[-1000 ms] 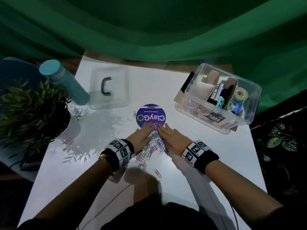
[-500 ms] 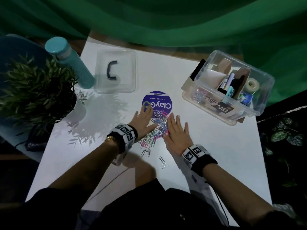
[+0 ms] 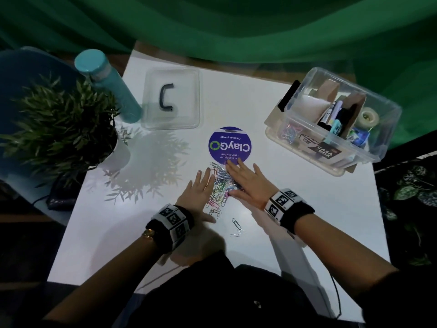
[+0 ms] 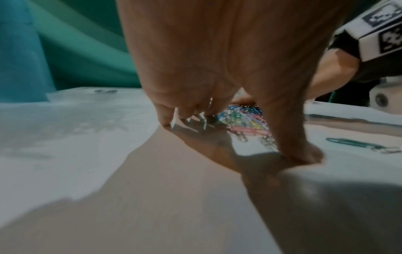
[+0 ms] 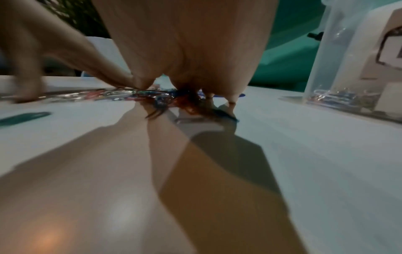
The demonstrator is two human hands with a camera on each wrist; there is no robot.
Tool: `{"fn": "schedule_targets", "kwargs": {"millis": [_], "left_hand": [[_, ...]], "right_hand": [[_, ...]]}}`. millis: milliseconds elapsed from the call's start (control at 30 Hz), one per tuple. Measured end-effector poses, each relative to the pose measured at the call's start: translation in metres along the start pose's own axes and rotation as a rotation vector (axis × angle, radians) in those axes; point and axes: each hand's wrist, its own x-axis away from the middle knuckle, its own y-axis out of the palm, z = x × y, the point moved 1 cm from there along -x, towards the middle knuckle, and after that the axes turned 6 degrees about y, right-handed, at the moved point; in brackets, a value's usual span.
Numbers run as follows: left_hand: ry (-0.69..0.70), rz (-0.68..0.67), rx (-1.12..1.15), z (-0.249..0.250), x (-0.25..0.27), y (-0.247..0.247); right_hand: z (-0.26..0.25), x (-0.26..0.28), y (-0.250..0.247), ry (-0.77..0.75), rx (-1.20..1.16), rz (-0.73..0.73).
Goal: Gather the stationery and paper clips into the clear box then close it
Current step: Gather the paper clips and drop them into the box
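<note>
Backdrop: we see a draped green fabric curtain [image 3: 236, 27] behind the table.
Furniture: we see a glossy white rectangular table [image 3: 295, 221].
Left side: a blue moulded chair [image 3: 21, 74].
Light: hard, casting sharp shadows on the tabletop.

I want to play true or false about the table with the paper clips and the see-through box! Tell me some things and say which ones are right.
1. The lid is on the clear box. False: the lid lies flat on the table, apart from the box.
2. Both hands are at the pile of paper clips. True: the left hand and right hand lie flat on either side of it.
3. A few clips lie apart from the pile. True.
4. The box is empty. False: it holds stationery and some paper clips.
5. The purple round sticker is inside the box. False: it is on the table, just beyond the pile.
</note>
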Motion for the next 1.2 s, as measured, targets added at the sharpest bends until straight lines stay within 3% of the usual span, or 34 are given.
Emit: {"fn": "schedule_targets", "kwargs": {"millis": [100, 200, 300, 433, 600, 700, 833, 933, 1033, 1200], "left_hand": [[-0.073, 0.059, -0.032, 0.002, 0.007, -0.011], [-0.197, 0.039, -0.017, 0.001, 0.018, -0.014], [-0.163, 0.035, -0.006, 0.011, 0.02, -0.002], [-0.098, 0.083, 0.088, 0.027, 0.007, 0.002], [-0.067, 0.23, 0.288, 0.019, -0.008, -0.012], [-0.06, 0.244, 0.2, 0.018, -0.011, -0.027], [-0.192, 0.167, 0.129, -0.001, -0.007, -0.033], [-0.192, 0.124, 0.157, -0.004, -0.008, -0.027], [-0.101, 0.19, 0.155, 0.005, -0.019, -0.026], [-0.073, 0.203, 0.169, 0.02, -0.036, -0.037]], "right_hand": [[0.002, 0.027, 0.003, 0.008, -0.209, 0.109], [0.009, 0.058, 0.004, 0.188, -0.233, 0.249], [-0.006, 0.075, 0.019, 0.205, -0.098, 0.135], [-0.021, 0.059, 0.045, 0.171, 0.057, 0.046], [-0.01, 0.035, 0.034, 0.299, -0.051, 0.1], [-0.004, 0.031, 0.011, 0.3, -0.22, 0.192], [0.015, 0.051, -0.005, 0.381, -0.396, 0.356], [0.02, 0.055, 0.001, 0.511, -0.38, 0.253], [0.015, 0.039, 0.008, 0.425, -0.452, 0.248], [-0.002, 0.016, 0.005, 0.239, -0.533, 0.29]]}}
